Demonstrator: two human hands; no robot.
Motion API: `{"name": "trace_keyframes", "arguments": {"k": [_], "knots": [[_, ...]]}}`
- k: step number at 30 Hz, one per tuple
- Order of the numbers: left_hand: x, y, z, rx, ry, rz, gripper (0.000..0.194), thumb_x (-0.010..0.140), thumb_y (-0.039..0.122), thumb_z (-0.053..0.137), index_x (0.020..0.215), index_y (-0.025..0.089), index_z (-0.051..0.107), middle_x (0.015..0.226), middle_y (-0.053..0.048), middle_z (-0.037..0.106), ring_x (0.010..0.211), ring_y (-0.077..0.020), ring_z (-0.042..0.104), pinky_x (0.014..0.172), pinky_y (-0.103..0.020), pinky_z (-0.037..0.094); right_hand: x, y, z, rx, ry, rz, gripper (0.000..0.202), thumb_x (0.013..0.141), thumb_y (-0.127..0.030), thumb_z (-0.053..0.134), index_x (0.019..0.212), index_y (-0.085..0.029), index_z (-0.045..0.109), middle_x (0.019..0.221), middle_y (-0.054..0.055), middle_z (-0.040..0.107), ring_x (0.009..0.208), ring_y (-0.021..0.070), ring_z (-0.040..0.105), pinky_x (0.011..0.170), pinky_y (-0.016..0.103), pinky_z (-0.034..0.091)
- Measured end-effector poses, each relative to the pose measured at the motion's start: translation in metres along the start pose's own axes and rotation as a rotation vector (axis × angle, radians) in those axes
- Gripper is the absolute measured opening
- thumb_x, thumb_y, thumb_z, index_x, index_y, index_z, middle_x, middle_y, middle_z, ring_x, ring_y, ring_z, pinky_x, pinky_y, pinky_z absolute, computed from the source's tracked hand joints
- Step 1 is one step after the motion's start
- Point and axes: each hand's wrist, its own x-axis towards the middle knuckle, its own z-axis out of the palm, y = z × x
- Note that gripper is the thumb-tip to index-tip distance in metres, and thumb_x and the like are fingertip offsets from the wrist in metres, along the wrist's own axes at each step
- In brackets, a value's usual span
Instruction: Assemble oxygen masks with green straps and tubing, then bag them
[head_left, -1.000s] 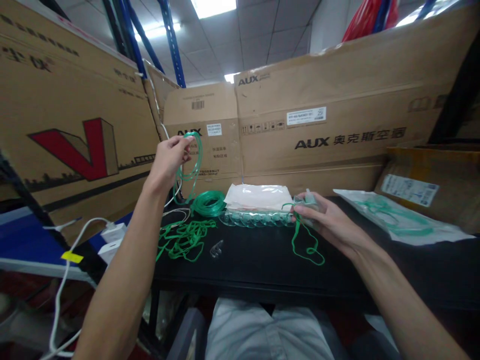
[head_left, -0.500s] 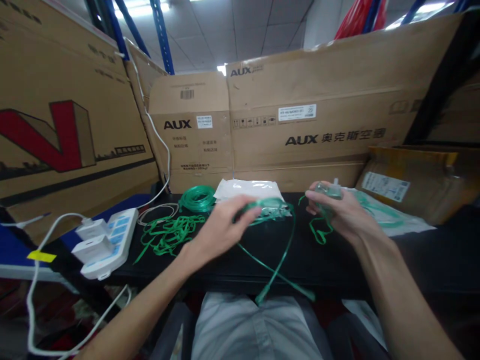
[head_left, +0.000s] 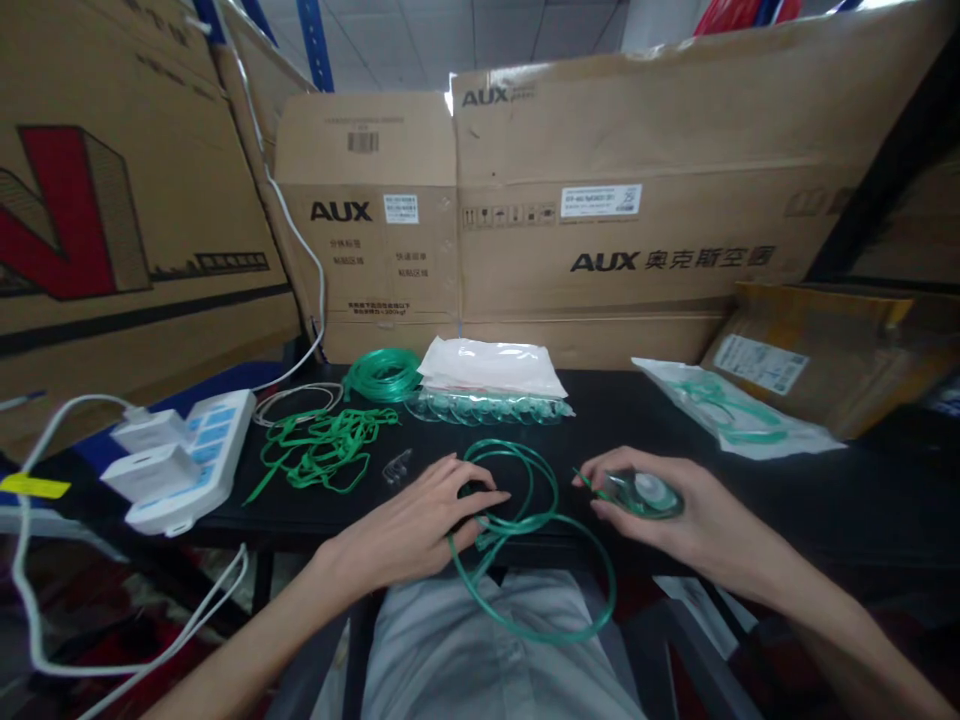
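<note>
My left hand (head_left: 439, 515) is at the table's front edge with curled fingers around part of the coiled green tubing (head_left: 551, 520). One loop of the tubing hangs past the edge above my lap; a connector end (head_left: 484, 528) shows by the thumb. In my right hand (head_left: 660, 505) is a clear green-tinted face mask (head_left: 641, 493), gripped between thumb and fingers. A thin green strap end (head_left: 586, 482) sticks out at the fingertips. Behind the tubing, a row of clear green masks (head_left: 487, 408) lies before a stack of white plastic bags (head_left: 491, 368).
On the left are a pile of green straps (head_left: 322, 445), a coil of green tubing (head_left: 384, 375), small clear parts (head_left: 397, 467) and a white power strip (head_left: 202, 460). At right, a bagged mask set (head_left: 739, 410) lies by a cardboard box (head_left: 817, 360). Large cartons (head_left: 600, 220) wall the back.
My left hand has come down and nearer with the tubing, which now lies in loops on the table edge. My right hand has lowered with the mask, turning it.
</note>
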Motion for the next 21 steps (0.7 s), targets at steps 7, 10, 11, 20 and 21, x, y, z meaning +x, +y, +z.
{"name": "trace_keyframes", "arguments": {"k": [7,10,11,20,21], "knots": [[0.011,-0.005,-0.009,-0.057,0.02,-0.069,0.033,0.098,0.021,0.056,0.13,0.026,0.064,0.13,-0.004,0.06,0.124,-0.0206,0.055,0.114,-0.039,0.041,-0.029,-0.007,0.019,-0.103,-0.316,0.128,0.019,0.086,-0.04,0.071,0.1,-0.028,0.07,0.096,-0.002,0.074,0.089,0.0175,0.066,0.082,0.024,0.049],[0.018,-0.007,-0.012,-0.058,0.089,-0.084,0.027,0.098,0.019,0.056,0.122,0.024,0.068,0.123,-0.005,0.065,0.117,-0.0202,0.059,0.107,-0.036,0.046,-0.032,-0.001,0.021,-0.135,-0.301,0.145,0.021,0.083,-0.041,0.075,0.1,-0.029,0.072,0.094,-0.002,0.074,0.09,0.0189,0.066,0.081,0.024,0.05],[0.019,-0.007,-0.013,-0.067,0.121,-0.089,0.026,0.098,0.018,0.055,0.12,0.023,0.069,0.12,-0.005,0.066,0.116,-0.0198,0.059,0.104,-0.035,0.048,-0.031,0.002,0.021,-0.123,-0.26,0.115,0.022,0.083,-0.041,0.075,0.1,-0.028,0.072,0.094,-0.001,0.074,0.088,0.0189,0.067,0.08,0.024,0.05],[0.011,-0.002,-0.011,-0.085,0.12,-0.083,0.035,0.092,0.007,0.054,0.117,0.023,0.071,0.114,-0.004,0.067,0.11,-0.019,0.06,0.101,-0.034,0.048,-0.008,0.034,-0.009,-0.114,0.2,0.091,0.033,0.078,-0.054,0.075,0.089,-0.023,0.069,0.085,0.003,0.073,0.078,0.0227,0.069,0.068,0.029,0.054],[0.009,-0.002,-0.01,-0.078,0.117,-0.096,0.037,0.091,0.006,0.053,0.118,0.023,0.071,0.116,-0.004,0.066,0.111,-0.0192,0.06,0.102,-0.034,0.047,-0.007,0.037,-0.012,-0.128,0.257,0.098,0.035,0.077,-0.055,0.075,0.087,-0.022,0.068,0.084,0.004,0.072,0.077,0.0233,0.069,0.068,0.03,0.054]]}}
